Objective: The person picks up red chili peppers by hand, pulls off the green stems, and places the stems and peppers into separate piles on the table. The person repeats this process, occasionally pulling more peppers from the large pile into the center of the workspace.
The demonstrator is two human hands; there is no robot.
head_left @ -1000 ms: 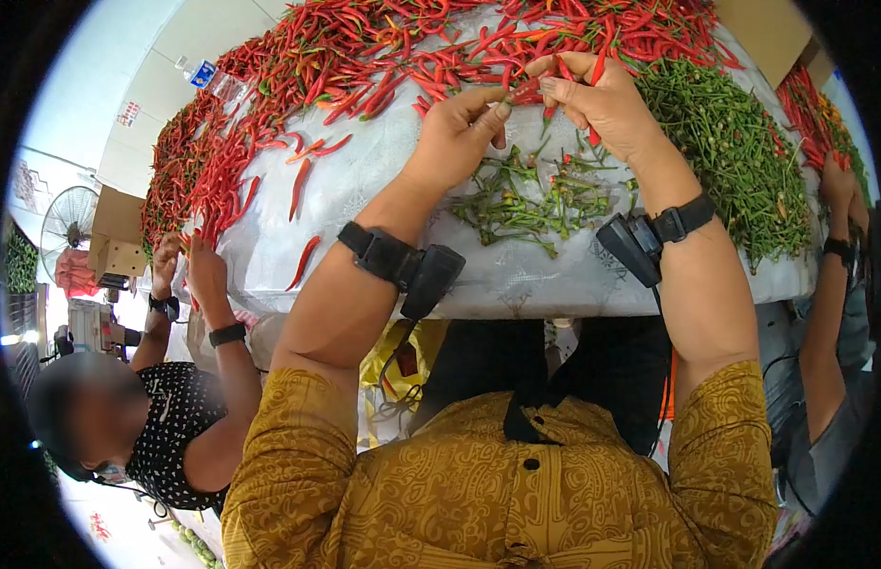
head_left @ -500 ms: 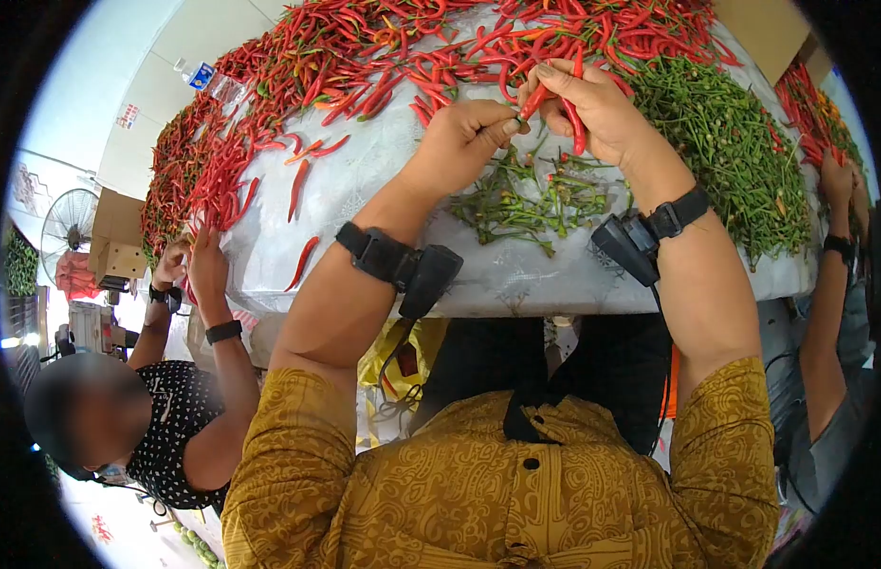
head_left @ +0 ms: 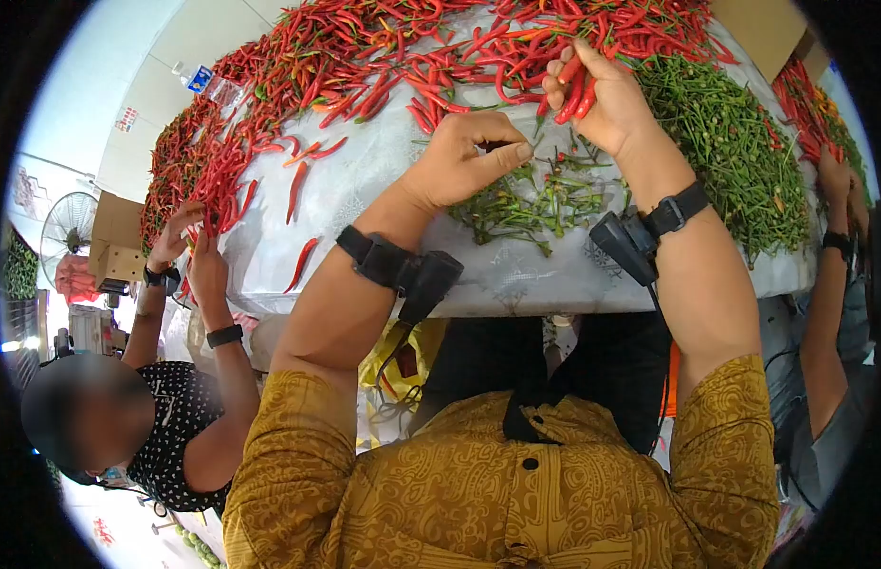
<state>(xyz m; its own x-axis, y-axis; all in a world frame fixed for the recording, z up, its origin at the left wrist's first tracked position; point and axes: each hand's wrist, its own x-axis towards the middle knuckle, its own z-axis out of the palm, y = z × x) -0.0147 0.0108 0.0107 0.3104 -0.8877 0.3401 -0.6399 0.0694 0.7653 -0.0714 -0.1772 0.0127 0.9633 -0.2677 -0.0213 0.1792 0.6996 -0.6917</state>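
My right hand (head_left: 611, 104) holds several red chilies (head_left: 575, 95) above the table, its fingers wrapped round them. To the left, my left hand (head_left: 469, 156) has its thumb and forefinger close together over the loose green stems (head_left: 540, 199); whether anything small is between them is too small to tell. A gap separates the two hands. Beyond them lies a wide heap of red chilies (head_left: 365, 47). At the right is a large pile of green stems (head_left: 725, 142).
A plastic bottle (head_left: 213, 85) lies at the far left among chilies. Single red chilies (head_left: 301, 264) rest on the pale table cover (head_left: 384, 284). A co-worker (head_left: 189, 417) handles chilies at the left; another person's arm (head_left: 825, 303) reaches in at the right.
My hands have moved apart. The right hand has shifted up and right with the chilies, and the left has turned slightly. A green stem now shows between and below them.
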